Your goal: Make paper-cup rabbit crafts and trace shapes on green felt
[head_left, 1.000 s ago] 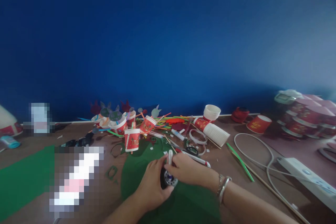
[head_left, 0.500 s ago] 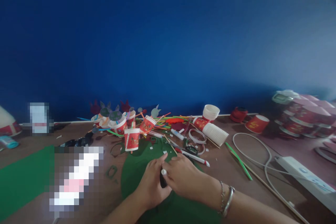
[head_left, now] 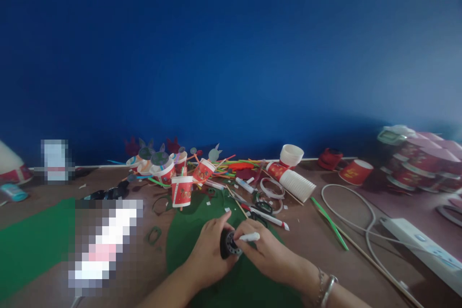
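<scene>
My left hand (head_left: 208, 249) is closed round a round black piece (head_left: 227, 245), whose face shows a ring of pale marks or holes. I cannot make out its exact kind. In my right hand (head_left: 262, 248) a slim white marker (head_left: 250, 237) is pinched, its blunt end pointing right and its other end at the black piece's face. The fingertips hide the marker's tip. Both hands are above a green round sheet (head_left: 187, 231) on the brown table.
Beyond the hands are red paper cups (head_left: 181, 191) with straws and cut-outs, scissors (head_left: 258, 214), a white-and-red pen (head_left: 272, 220) and a stack of cups (head_left: 294, 183). A cable and a white power strip (head_left: 426, 243) lie at right; green sheet (head_left: 36, 245) at left.
My right hand has turned and shifted slightly right, so the marker now lies sideways. The face of the black piece has come into view in my left hand.
</scene>
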